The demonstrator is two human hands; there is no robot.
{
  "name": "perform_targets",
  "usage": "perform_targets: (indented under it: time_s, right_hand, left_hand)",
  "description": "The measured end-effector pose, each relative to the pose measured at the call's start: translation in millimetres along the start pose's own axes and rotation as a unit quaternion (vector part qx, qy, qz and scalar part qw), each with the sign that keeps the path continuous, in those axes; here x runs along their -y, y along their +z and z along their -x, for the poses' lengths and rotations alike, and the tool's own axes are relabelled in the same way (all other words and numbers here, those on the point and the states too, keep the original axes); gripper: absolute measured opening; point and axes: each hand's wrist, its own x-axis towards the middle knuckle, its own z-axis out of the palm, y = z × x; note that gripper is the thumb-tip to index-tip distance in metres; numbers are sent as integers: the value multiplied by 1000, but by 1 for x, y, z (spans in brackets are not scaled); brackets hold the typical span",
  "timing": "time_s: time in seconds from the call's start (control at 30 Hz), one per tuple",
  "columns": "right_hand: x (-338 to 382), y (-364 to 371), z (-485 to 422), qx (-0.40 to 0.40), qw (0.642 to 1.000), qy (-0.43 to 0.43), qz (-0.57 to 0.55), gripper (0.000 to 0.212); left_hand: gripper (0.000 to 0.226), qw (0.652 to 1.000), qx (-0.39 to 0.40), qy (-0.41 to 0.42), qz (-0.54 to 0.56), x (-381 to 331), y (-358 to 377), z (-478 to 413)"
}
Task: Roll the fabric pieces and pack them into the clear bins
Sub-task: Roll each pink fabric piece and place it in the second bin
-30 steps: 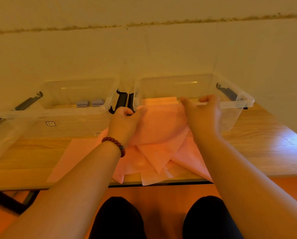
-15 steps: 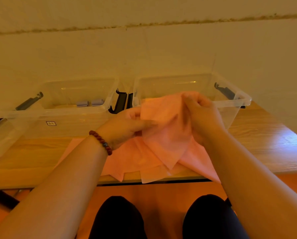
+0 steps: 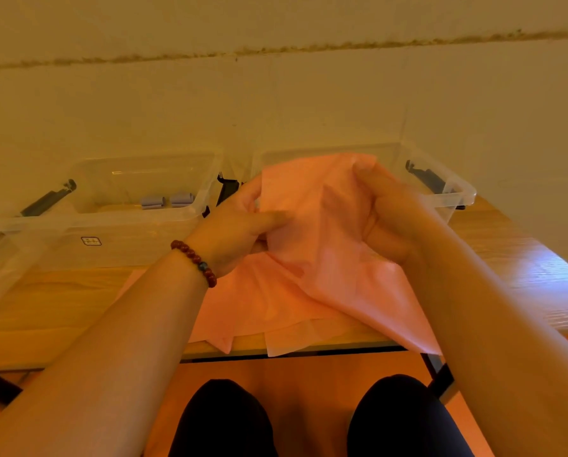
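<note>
Both hands are up off the wooden table (image 3: 61, 301), sharing one pink fabric piece (image 3: 312, 206) held in front of the right clear bin (image 3: 454, 197). The left hand (image 3: 239, 235) pinches it, thumb laid flat along the cloth and fingers curled in beneath. The right hand (image 3: 391, 222) has its fingers curled round the bunched upper right part, close to the top edge. That top edge rises about level with the bin's far rim, and the sheet's lower corner hangs past the table's front edge beside the right forearm. Under it more pink sheets (image 3: 259, 311) lie in a loose pile, a couple of corners lapping over the front edge. The left clear bin (image 3: 111, 225) stands just beside the right one, black latches (image 3: 228, 189) between them, and holds two grey fabric rolls (image 3: 167, 200) near its front wall. Plain wood shows left of the pile, in front of that bin, and in a strip to the right. A red bead bracelet (image 3: 195, 260) circles the left wrist.
</note>
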Motion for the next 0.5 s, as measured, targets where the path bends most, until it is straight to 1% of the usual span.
perform_targets:
  time_s: [0.03, 0.07, 0.1, 0.13, 0.17, 0.2, 0.23, 0.3, 0.33, 0.37, 0.4, 0.5]
  right_hand:
    - [2, 0, -2, 8, 1000, 8, 6, 22]
    - [2, -1, -5, 5, 999, 16, 47, 31]
    - [1, -3, -8, -8, 993, 18, 119, 38]
    - [-1, -5, -12, -29, 980, 18, 195, 42]
    - [-3, -5, -14, -57, 964, 9, 258, 41]
    - [-4, -5, -16, -90, 947, -10, 309, 40]
    - [-5, -6, -17, -119, 926, -37, 357, 41]
    - [-4, -6, -17, -150, 873, -82, 457, 39]
    - [-2, -6, -17, -152, 851, -98, 494, 32]
    - [-1, -7, -18, -152, 838, -112, 511, 26]
    - [1, -8, -19, -158, 832, -122, 517, 24]
    - [0, -9, -20, -192, 829, -129, 509, 21]
  left_hand:
    - [26, 1000, -17, -4, -6, 1, 1, 0]
    - [15, 999, -48, -6, -16, 0, 1, -1]
    - [4, 996, -86, -14, -28, 0, 3, -2]
    - [8, 992, -118, -21, -33, -1, 4, -3]
    - [14, 990, -133, -28, -24, 0, 4, -5]
    - [19, 991, -129, -34, -1, 1, 4, -7]
    - [22, 993, -108, -42, 19, 1, 4, -8]
    - [20, 998, -26, -53, 22, 4, 4, -7]
    - [20, 998, -2, -56, 4, 5, 4, -6]
    - [26, 999, -5, -53, -9, 6, 5, -6]
    - [29, 998, -31, -49, -17, 8, 4, -7]
    - [11, 991, -125, -27, -25, 9, 3, -13]
